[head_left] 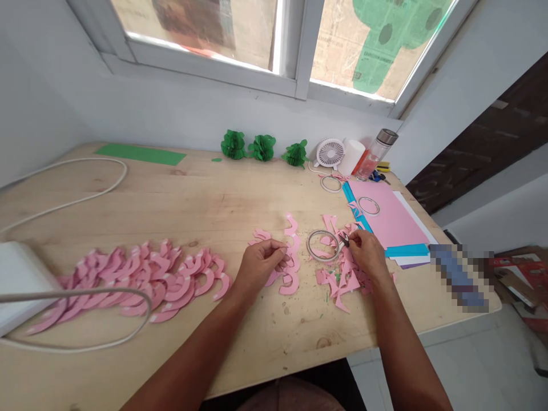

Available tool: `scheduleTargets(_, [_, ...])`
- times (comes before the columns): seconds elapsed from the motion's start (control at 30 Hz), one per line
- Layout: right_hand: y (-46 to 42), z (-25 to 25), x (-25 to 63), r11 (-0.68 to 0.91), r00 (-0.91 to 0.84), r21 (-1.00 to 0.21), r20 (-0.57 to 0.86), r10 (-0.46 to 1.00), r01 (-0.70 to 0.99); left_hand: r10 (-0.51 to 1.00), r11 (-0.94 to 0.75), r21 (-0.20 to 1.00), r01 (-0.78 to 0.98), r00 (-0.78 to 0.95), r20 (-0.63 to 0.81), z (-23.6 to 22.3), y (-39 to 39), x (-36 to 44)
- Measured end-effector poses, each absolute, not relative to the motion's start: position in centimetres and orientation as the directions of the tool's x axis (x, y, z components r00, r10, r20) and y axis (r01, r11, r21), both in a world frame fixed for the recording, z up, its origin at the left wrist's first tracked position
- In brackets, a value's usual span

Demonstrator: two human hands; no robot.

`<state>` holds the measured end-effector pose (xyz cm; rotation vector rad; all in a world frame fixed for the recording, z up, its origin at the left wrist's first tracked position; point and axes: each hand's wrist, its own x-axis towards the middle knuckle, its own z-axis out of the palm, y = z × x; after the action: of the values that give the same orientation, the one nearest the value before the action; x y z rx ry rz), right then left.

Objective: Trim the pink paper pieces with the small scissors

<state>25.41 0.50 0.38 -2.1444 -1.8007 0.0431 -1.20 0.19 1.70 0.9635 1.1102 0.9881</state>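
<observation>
My left hand point(269, 254) is closed, thumb and fingertips pinched together, beside a column of pink curved paper pieces point(293, 244) with small whitish patches. What the pinch holds, if anything, is too small to make out. In my right hand point(366, 249) is a small dark tool point(344, 239), perhaps scissors, partly covered by the fingers. Just left of it a roll of narrow tape point(309, 244) rests on edge or flat among pink paper scraps point(349, 282); I cannot tell which. Some pink pieces lie partly hidden beneath my left hand.
A heap of pink paper arcs point(180, 285) covers the left front, near a white cable point(148, 311) and white block point(21, 279). Green paper balls point(261, 148), a fan point(330, 152) and a bottle point(377, 157) line the back. Pink sheets point(394, 211) lie right.
</observation>
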Motion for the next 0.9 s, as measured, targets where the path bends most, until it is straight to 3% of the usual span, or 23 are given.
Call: scheduleTargets(0.9, [0.45, 0.62, 24.86, -0.181, 0.237, -0.262, 0.202, 0.950, 0.948, 0.962, 0.244, 0.959, -0.147, 0.159, -0.221, 1.69, 0.07, -1.27])
